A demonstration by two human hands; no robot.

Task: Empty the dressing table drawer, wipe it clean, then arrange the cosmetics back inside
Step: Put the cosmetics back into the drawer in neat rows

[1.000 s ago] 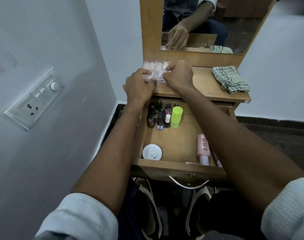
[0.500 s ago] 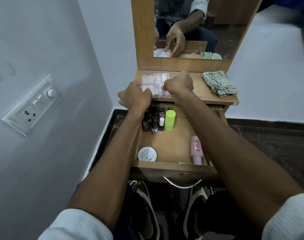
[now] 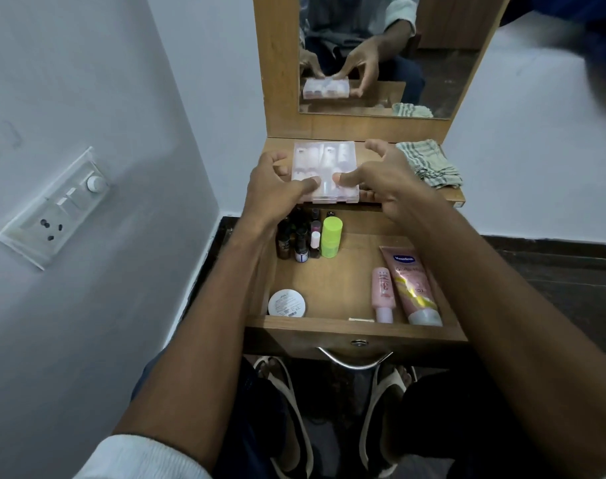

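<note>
Wooden dressing table [image 3: 370, 198], clear plastic case [image 3: 325, 172] between both hands' fingers [image 3: 308, 183].

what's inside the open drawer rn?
In the drawer: small dark bottles and a green cylinder at back left, a round white tin front left, two pink tubes front right. The left forearm covers part of the bottles.

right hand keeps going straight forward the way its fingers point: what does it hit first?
Likely the mirror frame at the back of the tabletop. The right hand, holding the clear cosmetics box, points that way; the folded cloth sits off to its right. Depth is unclear.
</note>
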